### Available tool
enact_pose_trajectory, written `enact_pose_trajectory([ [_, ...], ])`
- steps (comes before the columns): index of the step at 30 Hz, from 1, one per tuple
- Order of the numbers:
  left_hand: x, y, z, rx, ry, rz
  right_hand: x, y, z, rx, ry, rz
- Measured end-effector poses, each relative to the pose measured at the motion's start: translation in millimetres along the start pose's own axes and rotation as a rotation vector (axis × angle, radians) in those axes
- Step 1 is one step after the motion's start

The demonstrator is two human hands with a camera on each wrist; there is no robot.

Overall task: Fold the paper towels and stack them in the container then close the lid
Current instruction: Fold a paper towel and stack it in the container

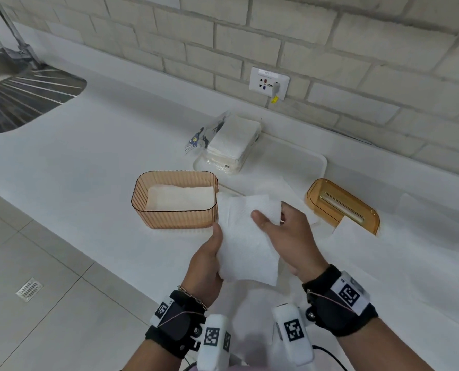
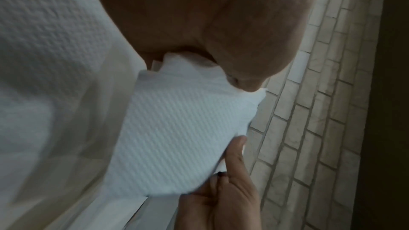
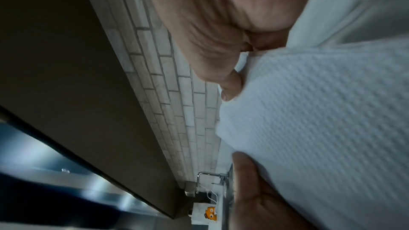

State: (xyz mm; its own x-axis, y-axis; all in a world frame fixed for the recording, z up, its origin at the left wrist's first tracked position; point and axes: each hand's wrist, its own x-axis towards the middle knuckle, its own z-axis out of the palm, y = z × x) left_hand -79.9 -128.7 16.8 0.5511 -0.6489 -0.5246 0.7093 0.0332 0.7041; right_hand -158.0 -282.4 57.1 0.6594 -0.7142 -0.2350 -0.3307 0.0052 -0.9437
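Note:
A white folded paper towel (image 1: pixel 245 236) is held above the counter by both hands. My left hand (image 1: pixel 209 259) grips its left edge, thumb on top. My right hand (image 1: pixel 284 234) pinches its right side, thumb across the top face. The left wrist view shows the towel (image 2: pixel 177 135) under my thumb, and the right wrist view shows the towel (image 3: pixel 309 111) the same way. The amber ribbed container (image 1: pixel 174 202) stands open just left of the towel, with folded towels (image 1: pixel 181 200) inside. Its amber lid (image 1: pixel 342 206) lies to the right.
A pack of paper towels (image 1: pixel 229 143) sits on a white tray (image 1: pixel 314 162) by the brick wall. Loose unfolded sheets (image 1: pixel 394 253) lie on the counter at right. A steel sink (image 1: pixel 14 92) is at far left; a wall socket (image 1: pixel 269 83) is above the tray.

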Motion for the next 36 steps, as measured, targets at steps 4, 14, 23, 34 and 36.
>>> enact_pose_trajectory([
  [4, 1, -2, 1, -0.032, -0.044, -0.01, -3, 10, 11, -0.135, 0.081, -0.09],
  [14, 10, -6, -15, 0.247, 0.018, 0.106, 47, 23, -20, -0.314, 0.018, 0.045],
  [23, 6, 13, -31, 0.018, -0.032, 0.048, 135, 29, -44, -1.145, -0.09, 0.079],
  [34, 10, 4, -30, -0.082, -0.121, -0.021, 159, 7, -45, -1.293, -0.188, 0.198],
  [36, 11, 3, -26, -0.087, -0.143, -0.033, 161, 6, -46, -1.267, -0.199, 0.211],
])
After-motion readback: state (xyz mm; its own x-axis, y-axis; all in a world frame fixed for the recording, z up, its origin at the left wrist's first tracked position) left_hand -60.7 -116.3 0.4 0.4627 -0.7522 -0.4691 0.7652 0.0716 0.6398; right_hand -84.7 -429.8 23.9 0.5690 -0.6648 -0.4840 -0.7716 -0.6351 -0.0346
